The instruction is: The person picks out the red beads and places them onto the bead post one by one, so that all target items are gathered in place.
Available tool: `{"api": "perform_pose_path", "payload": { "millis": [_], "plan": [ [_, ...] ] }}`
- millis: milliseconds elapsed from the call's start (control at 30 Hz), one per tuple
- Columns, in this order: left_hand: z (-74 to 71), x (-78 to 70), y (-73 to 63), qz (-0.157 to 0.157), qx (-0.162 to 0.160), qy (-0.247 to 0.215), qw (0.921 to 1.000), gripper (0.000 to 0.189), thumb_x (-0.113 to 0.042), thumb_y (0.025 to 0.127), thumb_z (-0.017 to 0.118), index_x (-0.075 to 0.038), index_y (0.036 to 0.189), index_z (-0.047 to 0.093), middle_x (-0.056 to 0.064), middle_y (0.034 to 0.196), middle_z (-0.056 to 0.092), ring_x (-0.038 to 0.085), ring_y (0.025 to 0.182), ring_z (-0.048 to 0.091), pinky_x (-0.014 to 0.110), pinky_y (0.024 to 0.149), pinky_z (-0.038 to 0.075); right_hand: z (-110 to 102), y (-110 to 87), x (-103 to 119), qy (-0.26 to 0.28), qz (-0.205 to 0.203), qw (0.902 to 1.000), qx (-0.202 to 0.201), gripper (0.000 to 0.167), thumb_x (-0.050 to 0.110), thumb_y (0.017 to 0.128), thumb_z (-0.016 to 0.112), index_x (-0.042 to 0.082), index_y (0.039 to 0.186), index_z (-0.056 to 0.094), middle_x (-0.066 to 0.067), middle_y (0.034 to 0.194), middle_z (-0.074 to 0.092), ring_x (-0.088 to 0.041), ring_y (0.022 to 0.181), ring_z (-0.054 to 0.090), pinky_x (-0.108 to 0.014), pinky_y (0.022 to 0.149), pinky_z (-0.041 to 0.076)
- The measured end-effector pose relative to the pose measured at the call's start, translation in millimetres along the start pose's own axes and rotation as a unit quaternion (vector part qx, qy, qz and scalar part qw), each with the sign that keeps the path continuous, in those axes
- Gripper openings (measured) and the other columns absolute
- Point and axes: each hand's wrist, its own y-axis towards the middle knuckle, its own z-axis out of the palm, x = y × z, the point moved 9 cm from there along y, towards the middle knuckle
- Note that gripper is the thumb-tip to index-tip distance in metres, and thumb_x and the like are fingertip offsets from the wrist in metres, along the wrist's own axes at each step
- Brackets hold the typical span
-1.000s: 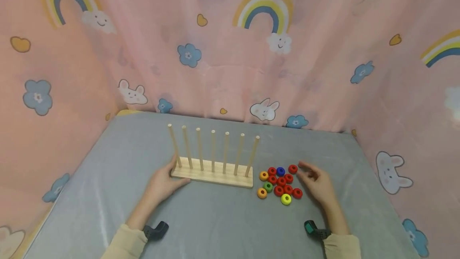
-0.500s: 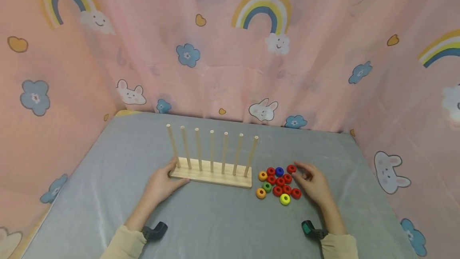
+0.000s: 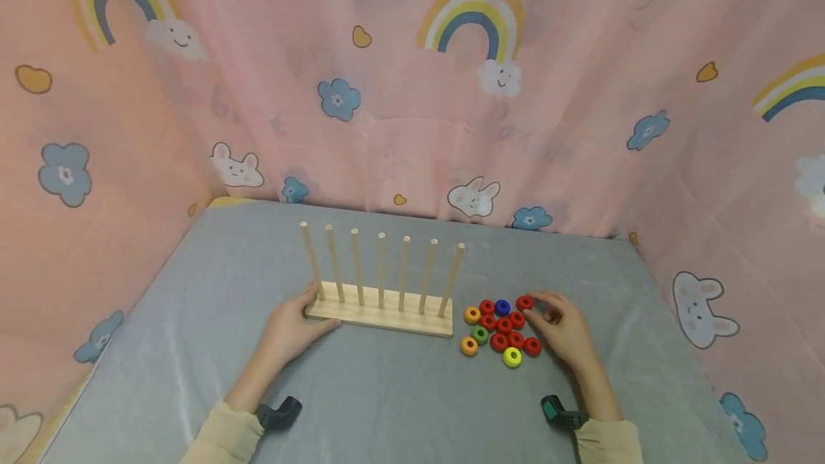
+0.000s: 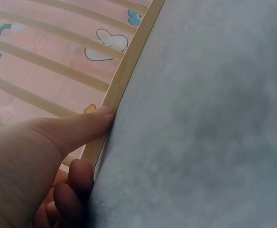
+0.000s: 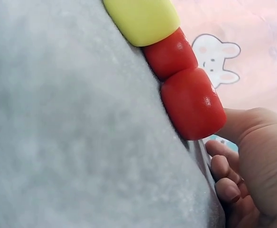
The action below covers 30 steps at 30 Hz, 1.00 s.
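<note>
A pale wooden peg rack (image 3: 387, 310), with several upright dowels on a flat base, stands on the table. My left hand (image 3: 293, 328) grips the left end of that base; its thumb (image 4: 88, 126) lies along the front edge in the left wrist view. At the right, my right hand (image 3: 567, 328) pinches a red bead (image 3: 525, 303) between thumb and index finger at the back of a group of beads. Beside it are a blue bead (image 3: 502, 308), a green bead (image 3: 480, 336) and a yellow bead (image 3: 512, 357). Nearer red beads (image 5: 194, 105) hide the pinch in the right wrist view.
Two orange beads, one at the front (image 3: 468, 346), lie on the group's left side, close to the rack's right end. Grey cloth (image 3: 387, 399) covers the table. A patterned pink curtain (image 3: 399, 134) surrounds it at the back and sides.
My right hand has moved slightly left, and its thumb and index finger have closed on the red bead at the back. The left hand keeps its hold on the rack.
</note>
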Motion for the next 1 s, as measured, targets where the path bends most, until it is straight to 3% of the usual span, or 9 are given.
{"api": "perform_pose_path", "payload": {
  "millis": [100,200,600,1000],
  "plan": [
    [0.4,0.6,0.0,0.000,-0.002,0.001,1.0000,0.092,-0.039,0.089,0.087,0.005,0.158,0.044,0.021,0.165,0.040,0.046,0.149,0.042,0.060,0.115,0.045,-1.2,-1.9,-3.5,0.018,0.024,0.9995,-0.007,0.034,0.019,0.097,0.080,0.002,0.127,0.074,-0.010,0.089,0.062,-0.010,0.066,0.046,-0.026,0.059,0.039],
    [1.2,1.5,0.1,-0.001,-0.002,0.004,1.0000,0.092,-0.039,0.089,0.087,0.005,0.157,0.044,0.021,0.164,0.041,0.046,0.148,0.044,0.060,0.114,0.045,-2.1,-3.3,-7.7,0.029,0.045,0.9985,-0.009,0.036,0.021,0.098,0.079,0.002,0.129,0.073,-0.006,0.082,0.059,-0.010,0.063,0.046,-0.026,0.057,0.038],
    [1.0,1.6,0.9,-0.009,0.000,-0.006,0.9999,0.092,-0.038,0.089,0.087,0.004,0.158,0.043,0.020,0.165,0.039,0.045,0.150,0.042,0.060,0.116,0.044,-4.1,0.5,-11.1,0.020,0.058,0.9981,-0.011,0.043,0.024,0.099,0.078,0.001,0.135,0.070,-0.013,0.099,0.067,-0.014,0.075,0.052,-0.025,0.063,0.039],
    [-1.1,-0.2,0.0,-0.009,0.002,-0.004,0.9999,0.092,-0.039,0.089,0.087,0.004,0.158,0.044,0.019,0.165,0.039,0.044,0.150,0.041,0.060,0.116,0.043,-5.4,-1.3,-10.5,0.041,0.051,0.9974,-0.032,0.040,0.022,0.099,0.079,0.000,0.132,0.072,-0.010,0.089,0.063,-0.011,0.070,0.049,-0.024,0.061,0.038]
  ]
}}
